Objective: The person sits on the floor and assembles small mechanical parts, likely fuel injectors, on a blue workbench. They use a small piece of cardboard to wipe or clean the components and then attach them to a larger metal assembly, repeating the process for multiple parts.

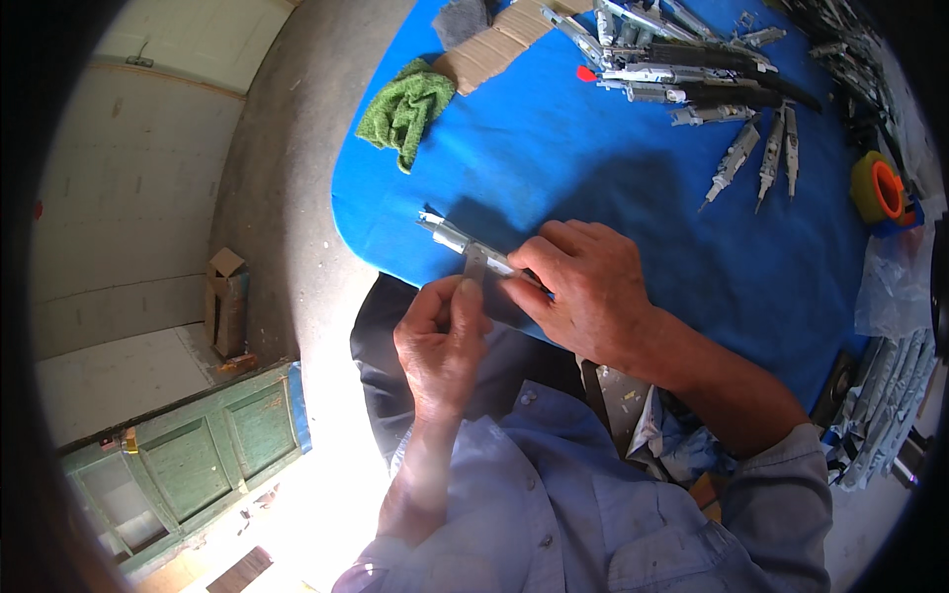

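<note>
Near the front edge of the blue-covered table (554, 178), my right hand (593, 292) is closed around one end of a slim silver metal assembly (452, 236). The other end sticks out to the left, over the cloth. My left hand (440, 336) pinches a small flat metal strip (475, 261) between thumb and fingers. That strip stands up against the middle of the assembly, crossing it. The right fingertips partly hide the assembly's near end.
A crumpled green cloth (405, 104) lies at the far left beside a cardboard strip (494, 49). Similar metal assemblies (692, 74) are heaped at the back right. Yellow and orange tape rolls (877, 190) stand by the right edge, above wrapped silver lengths (885, 410).
</note>
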Action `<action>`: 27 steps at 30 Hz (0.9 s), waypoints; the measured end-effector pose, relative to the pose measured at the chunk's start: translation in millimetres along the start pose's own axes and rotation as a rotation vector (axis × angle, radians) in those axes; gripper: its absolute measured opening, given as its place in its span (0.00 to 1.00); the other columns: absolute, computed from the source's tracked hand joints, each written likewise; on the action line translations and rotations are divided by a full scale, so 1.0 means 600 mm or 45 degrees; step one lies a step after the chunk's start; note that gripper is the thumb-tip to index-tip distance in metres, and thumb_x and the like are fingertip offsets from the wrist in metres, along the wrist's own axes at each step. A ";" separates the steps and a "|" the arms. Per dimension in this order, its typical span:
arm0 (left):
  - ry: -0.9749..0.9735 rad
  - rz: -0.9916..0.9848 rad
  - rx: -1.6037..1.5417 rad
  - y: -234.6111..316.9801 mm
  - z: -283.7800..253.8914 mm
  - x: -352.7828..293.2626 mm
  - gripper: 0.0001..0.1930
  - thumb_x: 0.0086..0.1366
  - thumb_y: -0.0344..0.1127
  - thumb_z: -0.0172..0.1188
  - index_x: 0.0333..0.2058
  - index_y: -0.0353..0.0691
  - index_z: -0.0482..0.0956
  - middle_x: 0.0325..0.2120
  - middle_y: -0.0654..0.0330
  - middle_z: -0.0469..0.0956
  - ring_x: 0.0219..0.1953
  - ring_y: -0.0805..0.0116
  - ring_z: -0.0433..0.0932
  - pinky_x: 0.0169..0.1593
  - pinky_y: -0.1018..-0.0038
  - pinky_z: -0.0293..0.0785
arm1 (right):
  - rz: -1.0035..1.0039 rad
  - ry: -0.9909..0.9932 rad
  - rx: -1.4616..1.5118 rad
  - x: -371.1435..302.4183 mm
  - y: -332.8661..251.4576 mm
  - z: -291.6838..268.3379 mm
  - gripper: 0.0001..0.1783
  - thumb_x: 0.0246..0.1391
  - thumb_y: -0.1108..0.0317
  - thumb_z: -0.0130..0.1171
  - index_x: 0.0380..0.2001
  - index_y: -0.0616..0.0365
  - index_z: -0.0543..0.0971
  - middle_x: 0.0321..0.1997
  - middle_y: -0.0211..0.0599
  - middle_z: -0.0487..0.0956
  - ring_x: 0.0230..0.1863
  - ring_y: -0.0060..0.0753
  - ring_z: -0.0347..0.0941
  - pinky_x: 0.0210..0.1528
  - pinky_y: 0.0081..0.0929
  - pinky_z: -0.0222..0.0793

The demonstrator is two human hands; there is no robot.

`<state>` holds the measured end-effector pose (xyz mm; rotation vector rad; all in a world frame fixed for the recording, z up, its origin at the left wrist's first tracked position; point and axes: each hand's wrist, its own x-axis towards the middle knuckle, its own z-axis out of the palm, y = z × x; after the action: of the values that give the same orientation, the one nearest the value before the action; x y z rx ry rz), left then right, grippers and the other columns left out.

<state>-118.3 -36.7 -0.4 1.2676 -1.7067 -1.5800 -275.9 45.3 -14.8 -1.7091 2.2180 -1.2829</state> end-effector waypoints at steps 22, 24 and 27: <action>-0.001 -0.006 0.028 0.000 -0.002 0.001 0.10 0.72 0.38 0.61 0.39 0.35 0.81 0.17 0.68 0.76 0.18 0.87 0.67 0.21 0.84 0.60 | -0.009 0.006 0.004 0.000 0.001 0.001 0.15 0.42 0.66 0.74 0.25 0.52 0.74 0.25 0.31 0.73 0.29 0.39 0.74 0.30 0.40 0.67; -0.005 -0.011 0.034 0.002 -0.003 0.001 0.11 0.72 0.38 0.61 0.39 0.35 0.81 0.17 0.67 0.76 0.18 0.87 0.66 0.21 0.84 0.60 | -0.003 0.001 0.011 0.001 0.000 0.000 0.15 0.42 0.66 0.73 0.25 0.52 0.74 0.25 0.30 0.73 0.28 0.39 0.74 0.30 0.40 0.67; 0.001 -0.004 0.025 0.003 -0.001 0.000 0.10 0.72 0.38 0.61 0.39 0.35 0.81 0.18 0.67 0.76 0.18 0.87 0.66 0.21 0.84 0.60 | 0.001 0.001 0.009 0.000 0.001 -0.001 0.15 0.42 0.66 0.74 0.25 0.52 0.74 0.25 0.30 0.73 0.28 0.39 0.74 0.30 0.40 0.67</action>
<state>-118.2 -37.4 1.6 1.2809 -1.7246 -1.5682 -276.4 45.7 -14.7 -1.7054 2.2119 -1.2891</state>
